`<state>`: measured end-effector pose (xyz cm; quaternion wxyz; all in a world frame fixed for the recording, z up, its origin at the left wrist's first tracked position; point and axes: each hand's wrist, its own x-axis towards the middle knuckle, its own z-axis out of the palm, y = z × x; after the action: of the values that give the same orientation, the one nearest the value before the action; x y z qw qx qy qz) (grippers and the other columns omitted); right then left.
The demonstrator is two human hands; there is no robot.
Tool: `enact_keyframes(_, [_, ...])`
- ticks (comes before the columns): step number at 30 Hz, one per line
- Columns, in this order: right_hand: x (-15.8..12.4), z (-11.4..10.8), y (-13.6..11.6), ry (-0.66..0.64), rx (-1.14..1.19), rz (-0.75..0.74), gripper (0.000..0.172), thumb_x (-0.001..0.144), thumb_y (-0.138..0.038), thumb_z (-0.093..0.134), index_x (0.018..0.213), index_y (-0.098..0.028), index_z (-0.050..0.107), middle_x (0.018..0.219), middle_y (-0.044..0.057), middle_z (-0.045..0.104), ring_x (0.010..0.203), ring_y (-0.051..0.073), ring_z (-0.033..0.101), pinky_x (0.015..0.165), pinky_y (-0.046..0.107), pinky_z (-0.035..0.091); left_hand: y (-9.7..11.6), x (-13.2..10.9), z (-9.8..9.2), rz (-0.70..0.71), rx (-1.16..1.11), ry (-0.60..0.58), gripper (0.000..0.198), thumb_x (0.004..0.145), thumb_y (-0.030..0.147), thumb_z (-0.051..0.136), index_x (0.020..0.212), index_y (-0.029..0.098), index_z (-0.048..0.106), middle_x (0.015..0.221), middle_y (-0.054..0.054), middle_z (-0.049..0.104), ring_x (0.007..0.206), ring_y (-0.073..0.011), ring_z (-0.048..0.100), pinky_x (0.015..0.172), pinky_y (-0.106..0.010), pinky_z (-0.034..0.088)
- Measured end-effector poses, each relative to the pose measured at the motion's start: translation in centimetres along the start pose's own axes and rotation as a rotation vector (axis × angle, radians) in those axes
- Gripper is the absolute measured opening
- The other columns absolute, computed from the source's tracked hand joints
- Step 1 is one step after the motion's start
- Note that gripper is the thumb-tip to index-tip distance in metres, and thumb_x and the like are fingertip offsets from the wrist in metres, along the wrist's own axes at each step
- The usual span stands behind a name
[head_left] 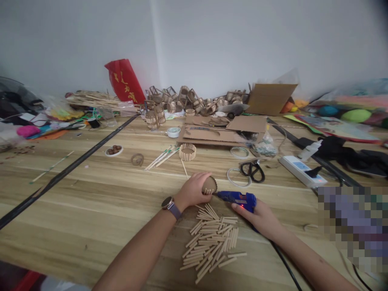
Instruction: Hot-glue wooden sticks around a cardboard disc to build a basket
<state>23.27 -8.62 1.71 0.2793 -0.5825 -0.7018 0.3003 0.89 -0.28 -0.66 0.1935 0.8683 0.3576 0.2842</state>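
My left hand (195, 189) is closed round a small round cardboard basket (209, 185), tilted so its edge faces right; a few short wooden sticks line its lower side. In my right hand (262, 216) is a blue hot glue gun (239, 199) with a red light showing, its dark nozzle at the basket's right edge. Whether the nozzle touches the basket I cannot tell. Below both hands lies a loose pile of short wooden sticks (212, 238). A round basket ringed with sticks (187, 152) stands just beyond my left hand.
Scissors (253, 171) and tape rings lie right of centre, near a white power strip (302, 171). Flattened cardboard (212, 135) and many small stick baskets (194, 99) fill the back. A white dish of brown balls (114, 150) is at left. The glue gun's cord (285, 262) trails forward.
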Motion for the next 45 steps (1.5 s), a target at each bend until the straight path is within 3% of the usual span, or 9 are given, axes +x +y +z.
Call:
enact_keyframes(22, [-0.14,-0.06,-0.22,0.016,0.004,0.011,0.048,0.079,-0.058,0.052,0.098,-0.020,0.074,0.098,0.008,0.076,0.090,0.029,0.069,0.084,0.039,0.053,0.09,0.05,-0.04,0.001,0.009,0.001,0.070,0.065,0.022,0.067,0.130,0.015,0.045,0.130,-0.013,0.056,0.121,-0.0280,0.050,0.106,-0.043,0.041])
enact_keyframes(33, [-0.21,-0.14,-0.30,0.089,0.056,0.098,0.049,0.072,-0.063,0.055,0.087,-0.020,0.074,0.083,0.007,0.076,0.081,0.029,0.068,0.078,0.040,0.054,0.25,0.06,-0.17,-0.027,-0.014,-0.020,0.077,0.063,0.020,0.067,0.135,0.018,0.040,0.133,-0.012,0.052,0.124,-0.0291,0.048,0.106,-0.046,0.040])
enact_keyframes(45, [-0.27,-0.03,-0.22,0.063,0.099,0.093,0.047,0.074,-0.061,0.057,0.089,-0.020,0.073,0.084,0.006,0.076,0.079,0.027,0.068,0.075,0.038,0.054,0.30,0.00,-0.27,-0.028,-0.031,-0.013,0.072,0.063,0.017,0.062,0.132,0.012,0.043,0.132,-0.015,0.053,0.123,-0.0290,0.048,0.108,-0.043,0.039])
